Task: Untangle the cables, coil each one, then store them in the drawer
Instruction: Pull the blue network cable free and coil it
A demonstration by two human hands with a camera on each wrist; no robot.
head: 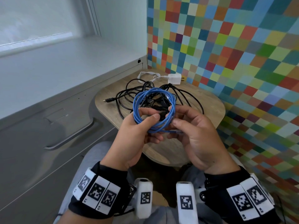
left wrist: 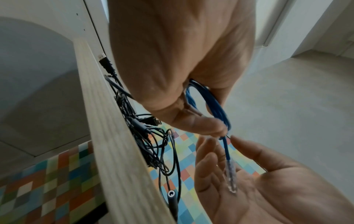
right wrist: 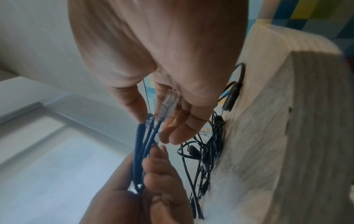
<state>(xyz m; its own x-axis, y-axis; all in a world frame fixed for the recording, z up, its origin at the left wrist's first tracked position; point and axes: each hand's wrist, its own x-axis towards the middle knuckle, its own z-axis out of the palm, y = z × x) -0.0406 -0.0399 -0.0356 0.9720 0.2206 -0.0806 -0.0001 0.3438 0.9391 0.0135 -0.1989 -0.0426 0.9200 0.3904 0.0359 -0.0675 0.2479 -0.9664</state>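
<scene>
So far, one cable is nearly dealt with. The thin blue round-jacketed network cable [head: 152, 110] is wound into several loops, lifted above the small light-wood side table [head: 208, 101] and clear of it.

Left hand [head: 137, 135]: fingers curled round the lower left of the blue coil, thumb pressing the loops together. Grasping the coil.

Right hand [head: 195, 136]: palm up under the free end; the clear plastic plug [left wrist: 230, 177] lies across its fingers, which are only slightly curled. The right wrist view shows the thumb [right wrist: 134, 103] beside the cable rather than clamping it. Reads as cradling, not clenching.

Judgement: blue cable separated and coiled; only the tail with the plug is left to tuck or wrap.

Left to do:
- Tangled heap of thin black rubber cables [head: 145, 97] on the table top, still knotted together, one flat metal-tipped plug [head: 108, 99] sticking out to the left.
- White cord with a square white plastic wall charger [head: 174, 78] at the far edge, loosely looped, partly under the black heap.
- Nothing stored yet. Grey cabinet front with a recessed metal pull [head: 71, 136] on the left is shut; presumably the drawer.
</scene>
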